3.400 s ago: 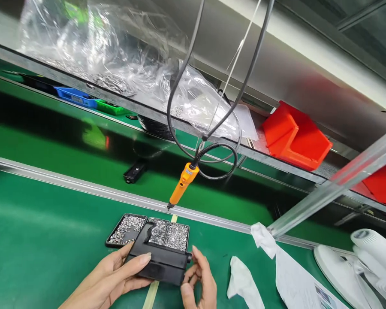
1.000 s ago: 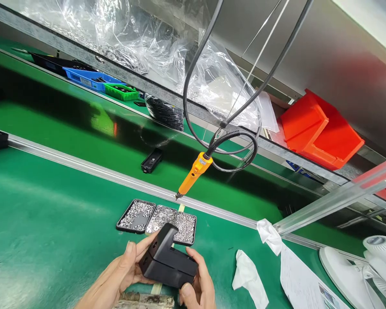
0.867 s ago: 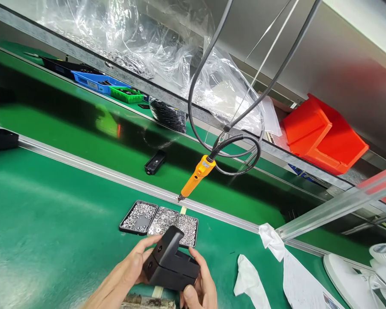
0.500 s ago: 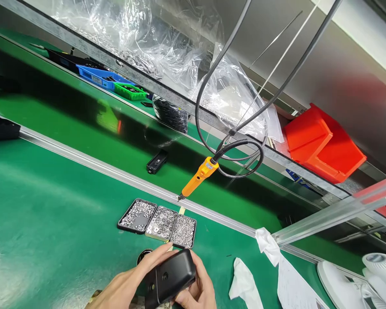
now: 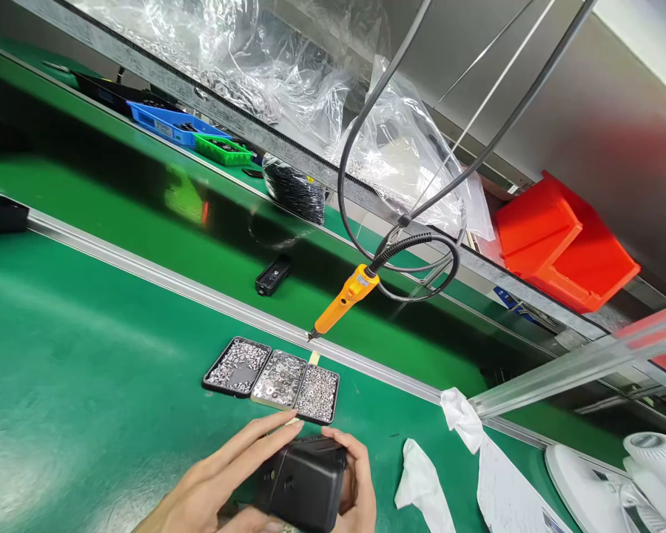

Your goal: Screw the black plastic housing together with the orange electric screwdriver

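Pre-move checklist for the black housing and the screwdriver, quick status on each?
1. Black housing held in both hands: ok, left hand and right hand grip it.
2. Housing clear of the screw trays: ok, the trays lie just beyond it.
3. Orange screwdriver free: ok, hangs on its cable, no hand on it.
4. Trays stocked: ok, all three hold small metal parts.
5. Screw holes facing up: cannot tell.
6. White cloth out of the way: ok, it lies right of the hands.
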A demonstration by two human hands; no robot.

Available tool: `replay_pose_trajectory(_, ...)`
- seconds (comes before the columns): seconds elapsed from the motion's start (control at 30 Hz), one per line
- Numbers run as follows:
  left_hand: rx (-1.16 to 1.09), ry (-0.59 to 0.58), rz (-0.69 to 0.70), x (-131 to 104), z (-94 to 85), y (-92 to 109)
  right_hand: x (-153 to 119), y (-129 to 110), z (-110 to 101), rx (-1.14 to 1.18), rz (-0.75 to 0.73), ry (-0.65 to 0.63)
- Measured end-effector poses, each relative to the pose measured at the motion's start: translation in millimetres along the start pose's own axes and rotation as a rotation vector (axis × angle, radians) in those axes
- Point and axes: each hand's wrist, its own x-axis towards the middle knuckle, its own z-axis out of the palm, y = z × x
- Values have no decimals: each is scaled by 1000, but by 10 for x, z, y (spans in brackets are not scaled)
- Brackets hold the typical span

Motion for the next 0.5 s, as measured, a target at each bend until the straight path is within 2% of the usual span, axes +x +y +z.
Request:
replay_pose_trajectory(0.1, -43, 41, -97, 162, 48, -121, 4, 9, 17, -119, -141, 54)
replay_pose_trajectory(0.23, -64, 64, -152, 331, 92, -266, 18, -49, 42, -282, -304, 98)
replay_pose_trajectory(0.37, -58, 70, -186, 356, 83, -361, 14, -71, 24, -344, -401, 127)
replay_pose_trajectory(0.5, -47, 57, -178, 342, 66, -438, 8, -62, -12, -367, -424, 122)
